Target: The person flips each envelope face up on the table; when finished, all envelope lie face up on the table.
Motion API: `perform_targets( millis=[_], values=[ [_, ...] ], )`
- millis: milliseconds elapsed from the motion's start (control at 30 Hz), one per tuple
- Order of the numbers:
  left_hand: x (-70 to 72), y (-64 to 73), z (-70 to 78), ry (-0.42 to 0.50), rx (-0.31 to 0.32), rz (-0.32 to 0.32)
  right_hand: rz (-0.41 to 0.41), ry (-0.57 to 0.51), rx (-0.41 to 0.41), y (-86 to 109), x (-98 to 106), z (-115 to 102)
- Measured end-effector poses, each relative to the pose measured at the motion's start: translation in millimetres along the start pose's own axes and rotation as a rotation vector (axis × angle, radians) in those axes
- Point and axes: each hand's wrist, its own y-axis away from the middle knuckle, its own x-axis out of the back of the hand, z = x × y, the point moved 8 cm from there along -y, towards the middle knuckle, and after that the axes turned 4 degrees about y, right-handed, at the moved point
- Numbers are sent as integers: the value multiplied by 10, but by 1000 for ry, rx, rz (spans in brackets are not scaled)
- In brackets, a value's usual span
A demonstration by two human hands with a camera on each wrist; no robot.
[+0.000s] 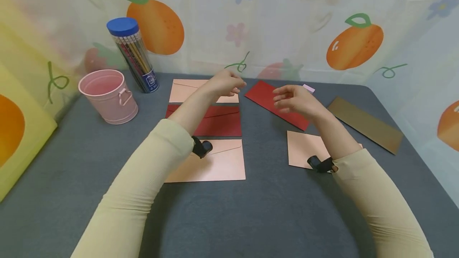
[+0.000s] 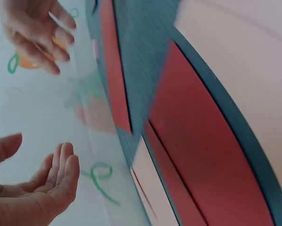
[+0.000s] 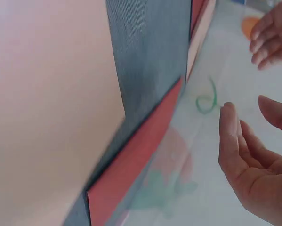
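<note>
My left hand (image 1: 226, 83) hovers over the far pink envelope (image 1: 183, 90), fingers loosely bent with nothing in them. Below it in the same column lie a dark red envelope (image 1: 224, 126) and a nearer pink envelope (image 1: 226, 166), flaps facing up. My right hand (image 1: 295, 98) is raised above a slanted red envelope (image 1: 261, 92), its fingers relaxed and holding nothing. In the left wrist view, the left hand (image 2: 42, 188) has its thumb apart from the fingers. The right wrist view has the right hand (image 3: 258, 169) in a similar relaxed curve, above the table.
Under the right forearm lies another pink envelope (image 1: 301, 150). A brown-gold envelope (image 1: 369, 126) sits slanted near the right table edge. A small lilac piece (image 1: 308, 88) peeks out behind the right hand. At left stand a pink bucket (image 1: 111, 102) and a blue-lidded pencil jar (image 1: 134, 57).
</note>
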Motion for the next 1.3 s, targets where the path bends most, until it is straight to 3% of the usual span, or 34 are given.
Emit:
perform_targets(
  millis=[300, 467, 600, 833, 1133, 1300],
  values=[
    [-413, -229, 19, 438, 128, 84, 29, 101, -75, -224, 378, 195],
    [-721, -349, -50, 583, 194, 72, 38, 134, -110, -298, 507, 309],
    [-897, -378, -174, 610, 257, 70, 33, 151, -119, -339, 551, 376],
    [-1063, -404, -389, 611, 367, 70, 1, 239, -149, -366, 622, 563],
    [-1056, -429, -603, 703, 351, 162, -3, 359, -196, -441, 645, 795],
    [-1069, -453, -654, 743, 329, 152, -4, 403, -195, -488, 613, 830]
  ],
)
